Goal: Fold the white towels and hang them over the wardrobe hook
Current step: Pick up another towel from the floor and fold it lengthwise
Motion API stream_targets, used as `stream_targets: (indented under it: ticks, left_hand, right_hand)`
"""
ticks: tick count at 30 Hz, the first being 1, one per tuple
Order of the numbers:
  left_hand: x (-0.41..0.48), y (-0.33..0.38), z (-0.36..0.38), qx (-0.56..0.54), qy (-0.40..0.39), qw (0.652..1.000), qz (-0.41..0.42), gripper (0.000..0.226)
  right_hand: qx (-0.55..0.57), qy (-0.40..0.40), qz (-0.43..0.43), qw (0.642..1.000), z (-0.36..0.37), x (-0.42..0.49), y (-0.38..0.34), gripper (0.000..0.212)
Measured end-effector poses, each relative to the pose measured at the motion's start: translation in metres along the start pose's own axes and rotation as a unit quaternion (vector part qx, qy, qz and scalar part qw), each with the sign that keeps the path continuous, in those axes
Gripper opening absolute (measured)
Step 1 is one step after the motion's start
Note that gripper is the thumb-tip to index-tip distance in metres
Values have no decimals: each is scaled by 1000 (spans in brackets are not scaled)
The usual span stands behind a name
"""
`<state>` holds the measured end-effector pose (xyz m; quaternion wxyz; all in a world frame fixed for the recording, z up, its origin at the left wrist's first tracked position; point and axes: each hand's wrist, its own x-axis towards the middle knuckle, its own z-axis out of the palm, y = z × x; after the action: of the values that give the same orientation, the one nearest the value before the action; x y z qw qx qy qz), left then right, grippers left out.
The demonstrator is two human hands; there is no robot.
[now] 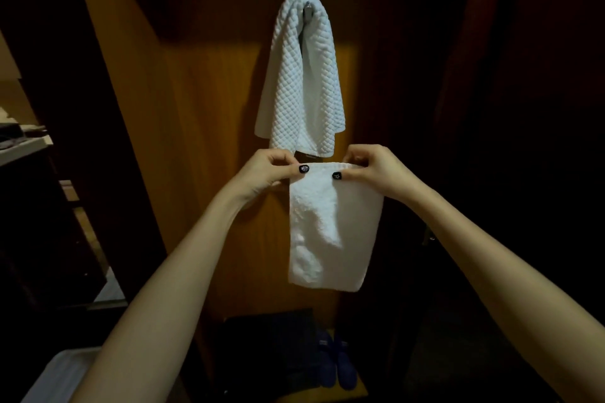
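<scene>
White terry cloth hangs in the middle of the head view: a folded towel (334, 226), held up in front of the wooden wardrobe panel (203, 108). Its long axis runs straight down, from a narrow top edge to a free lower end that touches nothing. The left hand (271, 167) pinches the top left corner between thumb and curled fingers. The right hand (370, 170) pinches the top edge nearer its right end in the same way, so the cloth is stretched flat between them.

The move ahead turns on what lies overhead. The hook (307, 8) sits high on the panel, well above both hands and almost directly over the left thumb. It already carries a waffle-weave towel (301, 75), draped in two tails whose lower hem ends just above the held towel's top edge, close to the left hand. Judging by this, the held towel has to travel straight up along its own axis and then go over a hook that is nearly buried in cloth. The left hand is the nearer one to that line, and the right would have to come inward.

Dark slippers (337, 363) sit on the floor below.
</scene>
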<state>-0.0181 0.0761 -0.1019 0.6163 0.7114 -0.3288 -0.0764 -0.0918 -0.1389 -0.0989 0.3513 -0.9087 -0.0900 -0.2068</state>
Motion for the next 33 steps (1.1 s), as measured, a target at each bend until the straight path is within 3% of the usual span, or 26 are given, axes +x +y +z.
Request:
stream_targets:
  ticks: [3,5,8,11,15,21,25,28,33]
  left_hand:
    - [1,2,-5,40,-16,999,-32,13]
    - [2,1,-6,77,-14,996,-38,11]
    - [3,0,-6,108,1,994,-24,12]
    - [4,-2,-7,148,36,988,16,13]
    - [7,-6,-11,201,57,974,87,16]
    - [4,-2,-12,300,36,940,156,12]
    - [-2,5,-9,323,-65,934,139,36]
    - [-5,7,-3,350,-145,923,73,45]
    - [-2,2,15,309,-90,947,-4,49]
  right_hand:
    - [-17,10,-38,999,0,1,-1,27]
    - [-10,-25,-59,998,-3,-1,-5,23]
    - [1,-117,-45,992,-10,-8,-12,40]
    - [-15,-139,-7,990,-12,-11,-4,34]
    - [-11,-88,16,996,-12,-20,6,8]
    - [-46,-2,28,999,-10,-19,6,30]
    - [-42,115,39,992,-5,-15,10,25]
    - [-64,122,55,989,-1,-12,14,21]
    - [-136,109,9,985,12,-17,11,16]
